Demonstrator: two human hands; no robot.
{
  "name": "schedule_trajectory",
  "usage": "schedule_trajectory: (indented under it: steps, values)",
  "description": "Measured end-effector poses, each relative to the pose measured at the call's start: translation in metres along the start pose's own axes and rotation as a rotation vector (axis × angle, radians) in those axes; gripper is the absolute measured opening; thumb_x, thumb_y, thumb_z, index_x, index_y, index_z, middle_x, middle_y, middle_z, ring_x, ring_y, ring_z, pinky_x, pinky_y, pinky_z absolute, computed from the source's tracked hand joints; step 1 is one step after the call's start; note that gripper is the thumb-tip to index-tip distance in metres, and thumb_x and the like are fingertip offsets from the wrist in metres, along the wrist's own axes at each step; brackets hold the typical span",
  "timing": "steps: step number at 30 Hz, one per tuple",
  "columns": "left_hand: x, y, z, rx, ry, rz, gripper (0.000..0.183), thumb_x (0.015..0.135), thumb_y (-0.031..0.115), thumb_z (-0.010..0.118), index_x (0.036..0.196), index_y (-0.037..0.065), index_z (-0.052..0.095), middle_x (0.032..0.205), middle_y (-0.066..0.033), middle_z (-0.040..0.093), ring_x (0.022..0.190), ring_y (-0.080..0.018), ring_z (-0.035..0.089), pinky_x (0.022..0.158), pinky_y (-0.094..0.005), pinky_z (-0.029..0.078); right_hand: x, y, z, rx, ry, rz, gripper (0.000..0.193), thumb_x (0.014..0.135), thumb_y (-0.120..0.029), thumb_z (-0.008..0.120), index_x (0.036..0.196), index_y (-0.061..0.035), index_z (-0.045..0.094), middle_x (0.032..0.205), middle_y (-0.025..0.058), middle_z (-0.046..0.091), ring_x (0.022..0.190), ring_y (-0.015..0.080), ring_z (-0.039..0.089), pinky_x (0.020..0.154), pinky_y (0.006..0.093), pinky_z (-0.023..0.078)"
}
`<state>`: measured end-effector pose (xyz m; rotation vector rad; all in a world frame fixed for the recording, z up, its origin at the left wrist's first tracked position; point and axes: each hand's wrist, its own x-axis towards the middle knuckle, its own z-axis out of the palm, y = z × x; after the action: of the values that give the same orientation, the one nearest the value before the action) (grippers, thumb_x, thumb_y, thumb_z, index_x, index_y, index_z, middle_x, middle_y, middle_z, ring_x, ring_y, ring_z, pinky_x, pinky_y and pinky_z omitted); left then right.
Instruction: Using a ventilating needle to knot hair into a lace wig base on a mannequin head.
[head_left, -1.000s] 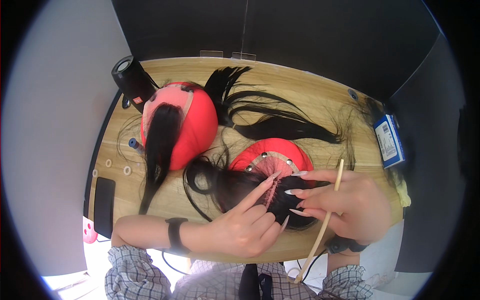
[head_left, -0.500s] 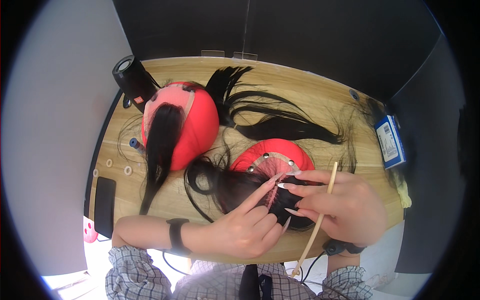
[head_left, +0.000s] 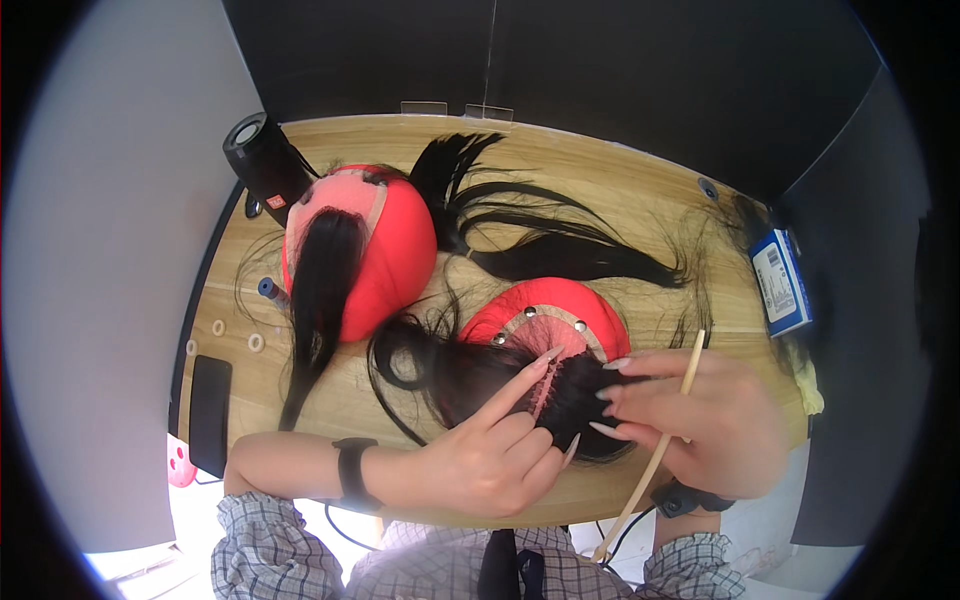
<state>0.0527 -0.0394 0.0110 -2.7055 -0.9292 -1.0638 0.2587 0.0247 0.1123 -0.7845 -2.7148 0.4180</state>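
A red dome-shaped wig block (head_left: 602, 312) carries a pinkish mesh cap (head_left: 568, 340) edged with a tan band and round pins. Dark hair (head_left: 575, 405) spreads to both sides of a pink parting line (head_left: 544, 392) on it. My left hand (head_left: 495, 465) rests on the hair left of the parting. Its index finger is stretched out with the tip at the parting's top; the other fingers bend loosely, holding nothing. My right hand (head_left: 725, 425), slightly blurred, has a thin wooden stick (head_left: 648, 471) slanting between its fingers. Those fingertips lie at the hair's right side.
A larger red wig block (head_left: 405, 245) with a dark hair lock stands at the left back, beside a black cylindrical speaker (head_left: 265, 155). Long dark hair bundles (head_left: 570, 258) lie behind. A blue-and-white box (head_left: 782, 283) is at right, a black phone-like slab (head_left: 210, 415) at left.
My right hand has moved right, away from the parting, carrying the wooden stick with it. My left hand has stayed in place.
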Motion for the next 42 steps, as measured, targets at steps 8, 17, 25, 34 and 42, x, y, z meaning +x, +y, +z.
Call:
schedule_trajectory:
  steps: [8, 17, 25, 34, 42]
  values:
    - [-0.004, -0.003, 0.005, 0.012, 0.059, -0.007, 0.032, 0.076, 0.007, 0.067, 0.057, 0.005, 0.042, 0.056, -0.0019, 0.029, 0.049, -0.0144, 0.034, 0.102, -0.0584, 0.044, 0.016, -0.002, 0.017, 0.005, 0.106, -0.125, 0.009, 0.072, -0.007, 0.071, 0.081, -0.0079, 0.07, 0.098, 0.003, 0.072, 0.103, 0.0195, 0.067, 0.083, 0.0329, 0.055]
    - [-0.002, -0.002, 0.005, 0.032, 0.068, -0.003, 0.032, 0.075, 0.006, 0.068, 0.056, 0.005, 0.042, 0.056, -0.0016, 0.028, 0.048, -0.0138, 0.033, 0.101, -0.0569, 0.046, 0.012, -0.002, 0.014, 0.019, 0.057, -0.045, 0.005, 0.074, -0.008, 0.07, 0.079, -0.0075, 0.069, 0.094, 0.0023, 0.072, 0.101, 0.0189, 0.067, 0.08, 0.0319, 0.056]
    - [0.0, 0.0, -0.001, -0.003, 0.026, -0.01, 0.024, 0.074, 0.004, 0.066, 0.059, 0.002, 0.048, 0.054, -0.0023, 0.032, 0.049, -0.015, 0.04, 0.104, -0.061, 0.04, 0.001, 0.006, -0.008, 0.069, -0.056, 0.047, 0.009, 0.076, -0.014, 0.073, 0.081, -0.0069, 0.071, 0.091, 0.0064, 0.072, 0.09, 0.0242, 0.068, 0.076, 0.0351, 0.055]
    - [0.025, 0.008, -0.056, -0.016, -0.006, -0.144, 0.024, 0.084, 0.002, 0.062, 0.062, 0.004, 0.051, 0.055, -0.0048, 0.041, 0.051, -0.0191, 0.047, 0.099, -0.0528, 0.045, -0.007, 0.014, -0.019, 0.087, 0.277, 0.051, 0.016, 0.077, -0.013, 0.073, 0.092, -0.0055, 0.073, 0.085, 0.0118, 0.07, 0.074, 0.0283, 0.066, 0.07, 0.0364, 0.052]
    - [0.058, -0.028, -0.103, -0.795, 0.122, -0.707, 0.03, 0.102, 0.018, 0.046, 0.081, -0.002, 0.057, 0.064, -0.0024, 0.052, 0.055, -0.0096, 0.05, 0.063, -0.0268, 0.049, 0.015, 0.013, -0.02, 0.521, 0.647, 0.106, 0.01, 0.086, -0.004, 0.066, 0.089, 0.0034, 0.071, 0.077, 0.0116, 0.071, 0.073, 0.0171, 0.069, 0.066, 0.0258, 0.051]
